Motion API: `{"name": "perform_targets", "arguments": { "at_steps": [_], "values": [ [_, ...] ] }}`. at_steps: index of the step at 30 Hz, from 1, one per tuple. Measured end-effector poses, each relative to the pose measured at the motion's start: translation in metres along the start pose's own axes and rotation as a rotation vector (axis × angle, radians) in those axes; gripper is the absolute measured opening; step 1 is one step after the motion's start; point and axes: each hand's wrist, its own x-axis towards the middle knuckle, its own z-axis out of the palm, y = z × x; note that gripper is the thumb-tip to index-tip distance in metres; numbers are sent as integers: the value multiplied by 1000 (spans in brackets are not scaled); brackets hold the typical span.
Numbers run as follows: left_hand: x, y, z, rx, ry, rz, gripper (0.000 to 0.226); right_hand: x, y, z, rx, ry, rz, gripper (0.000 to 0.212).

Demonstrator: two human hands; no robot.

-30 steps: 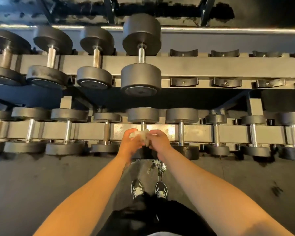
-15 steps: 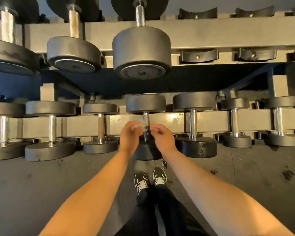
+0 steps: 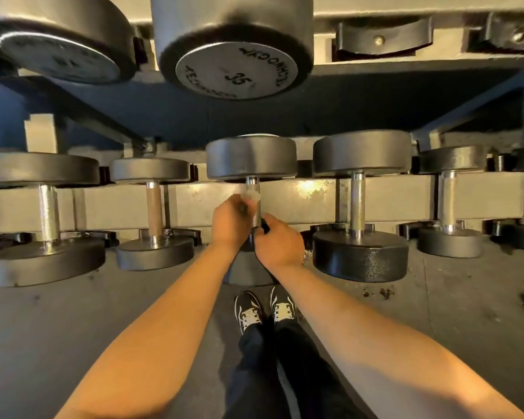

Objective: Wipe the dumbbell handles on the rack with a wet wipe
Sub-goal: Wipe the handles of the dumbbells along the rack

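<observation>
Now that the view has dropped closer, the left hand [image 3: 230, 222] pinches the wipe [image 3: 252, 196] round the centre-frame handle [image 3: 252, 189]. Right hand [image 3: 277, 243] curls low on the bar; wiping is underway.

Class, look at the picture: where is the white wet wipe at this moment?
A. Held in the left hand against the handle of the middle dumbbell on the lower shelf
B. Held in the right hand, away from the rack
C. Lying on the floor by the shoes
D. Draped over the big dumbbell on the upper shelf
A: the wet wipe shows at the fingers of the left hand, against the middle dumbbell's handle on the lower shelf.
</observation>
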Motion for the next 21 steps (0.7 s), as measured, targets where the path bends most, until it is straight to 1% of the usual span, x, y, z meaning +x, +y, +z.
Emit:
{"name": "perform_targets", "arguments": {
  "at_steps": [3, 4, 5, 6, 7, 8, 9, 12, 13, 15, 17, 19, 20, 21],
  "values": [
    [-10, -7, -4, 18, -55, -11, 18, -2, 0, -3, 29, -14, 44, 34],
    [-10, -7, -4, -40, -52, 9, 12, -1, 0, -2, 34, -7, 44, 34],
    [-7, -4, -6, -167, -32, 23, 5, -1, 1, 0, 37, 5, 34, 32],
    [-4, 2, -8, -327, -16, -1, 4, -1, 2, 2, 45, 17, 20, 29],
    [0, 11, -9, -466, 11, -37, 5, -1, 3, 3, 59, 31, 10, 26],
    [6, 16, -6, -551, 0, -87, 8, -1, 3, 4, 75, 47, 3, 26],
    [11, 21, -3, -558, 35, -97, 12, -1, 4, 5, 84, 62, -4, 25],
    [14, 19, 6, -479, 36, -115, 13, -1, 5, 5, 67, 79, -24, 25],
    [13, 15, 6, -488, 31, -81, 15, -2, 5, 4, 64, 77, -24, 25],
    [8, 4, 4, -487, -36, -86, 21, -3, 4, 4, 64, 72, -9, 27],
    [4, -4, -1, -288, -119, -123, 19, -4, 2, 4, 60, 73, 5, 32],
    [-2, -10, -2, -190, -159, -132, 20, -3, 1, 6, 61, 80, 15, 36],
    [-5, -7, -4, -192, -151, -123, 19, -3, 2, 7, 61, 80, 19, 34],
    [-5, -4, -5, -274, -121, -131, 18, -2, 2, 8, 64, 81, 22, 30]
  ]
}}
